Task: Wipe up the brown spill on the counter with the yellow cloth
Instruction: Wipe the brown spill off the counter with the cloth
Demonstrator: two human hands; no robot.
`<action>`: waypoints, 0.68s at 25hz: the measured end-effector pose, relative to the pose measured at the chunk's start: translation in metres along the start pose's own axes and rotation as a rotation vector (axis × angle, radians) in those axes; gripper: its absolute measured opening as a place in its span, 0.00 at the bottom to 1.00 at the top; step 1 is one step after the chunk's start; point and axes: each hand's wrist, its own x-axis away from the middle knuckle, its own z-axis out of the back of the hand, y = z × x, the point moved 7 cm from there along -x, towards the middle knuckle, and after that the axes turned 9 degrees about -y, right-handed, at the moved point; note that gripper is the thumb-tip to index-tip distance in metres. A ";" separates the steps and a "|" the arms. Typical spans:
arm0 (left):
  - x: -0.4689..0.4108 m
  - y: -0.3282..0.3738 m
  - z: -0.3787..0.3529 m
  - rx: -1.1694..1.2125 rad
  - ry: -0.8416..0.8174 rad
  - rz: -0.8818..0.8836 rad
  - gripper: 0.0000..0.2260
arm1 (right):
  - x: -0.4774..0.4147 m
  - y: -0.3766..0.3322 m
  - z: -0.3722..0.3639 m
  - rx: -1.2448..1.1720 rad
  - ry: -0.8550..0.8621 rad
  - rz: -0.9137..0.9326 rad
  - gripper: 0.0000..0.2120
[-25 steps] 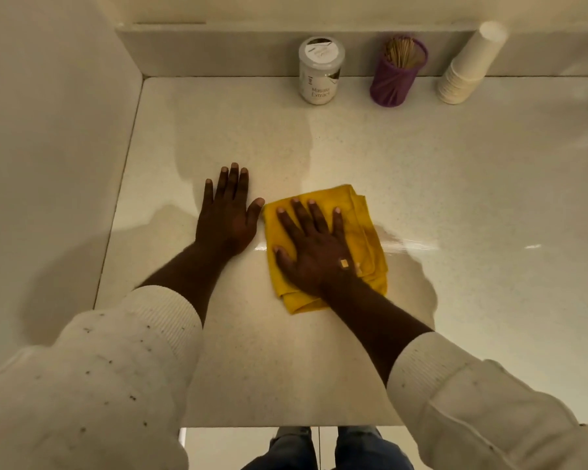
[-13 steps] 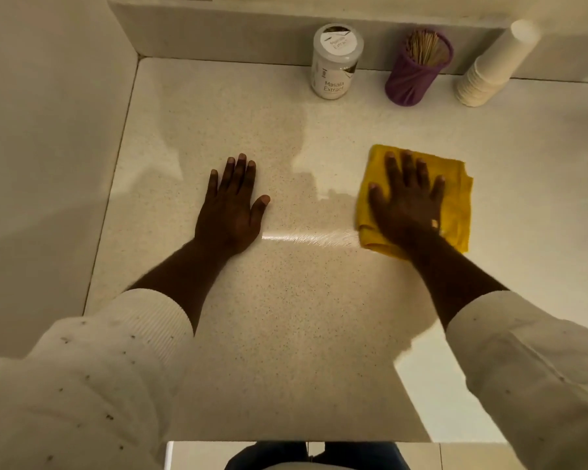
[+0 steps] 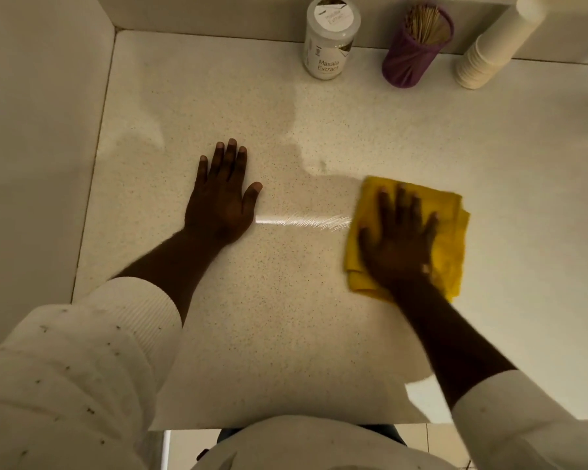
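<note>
The folded yellow cloth (image 3: 452, 228) lies flat on the pale speckled counter (image 3: 272, 317), right of centre. My right hand (image 3: 398, 239) presses down on it, palm flat and fingers spread. My left hand (image 3: 223, 198) rests flat on the bare counter to the left, fingers together, holding nothing. Between the two hands runs a thin shiny wet streak (image 3: 302, 221). No brown spill shows on the counter; only faint damp patches lie above the hands.
Along the back wall stand a white jar labelled Masala Extract (image 3: 330, 39), a purple holder of toothpicks (image 3: 416, 49) and a tilted stack of paper cups (image 3: 493, 45). A wall closes the left side. The counter's front edge is near my body.
My right hand slid the cloth from beside my left hand out to the right, first further back, then back toward me. The left hand stayed put.
</note>
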 end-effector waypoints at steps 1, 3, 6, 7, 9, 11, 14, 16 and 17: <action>0.000 0.001 0.000 0.000 -0.003 0.000 0.31 | 0.005 -0.033 -0.007 0.022 -0.007 0.111 0.36; 0.001 0.002 0.001 0.004 -0.004 0.001 0.31 | 0.016 -0.083 -0.020 0.047 -0.037 0.301 0.36; 0.001 0.001 0.002 0.006 -0.001 0.005 0.31 | 0.010 -0.083 -0.017 0.036 -0.048 0.374 0.36; 0.001 0.001 0.002 0.006 0.001 0.005 0.31 | 0.001 -0.067 -0.012 0.037 -0.035 0.341 0.36; 0.000 0.002 0.002 0.014 0.003 0.002 0.31 | -0.023 -0.026 0.001 0.030 -0.019 0.204 0.35; 0.001 0.002 0.001 0.017 0.005 0.002 0.31 | -0.051 0.014 0.015 0.010 -0.016 0.061 0.36; 0.001 0.000 0.001 0.017 0.005 0.008 0.31 | -0.089 0.024 0.024 -0.014 -0.021 -0.039 0.37; 0.002 0.000 0.001 0.017 0.005 0.011 0.30 | -0.103 -0.002 0.023 -0.019 -0.015 -0.019 0.37; 0.002 0.001 0.002 0.020 0.008 0.009 0.30 | -0.104 -0.021 0.022 -0.015 -0.014 0.017 0.37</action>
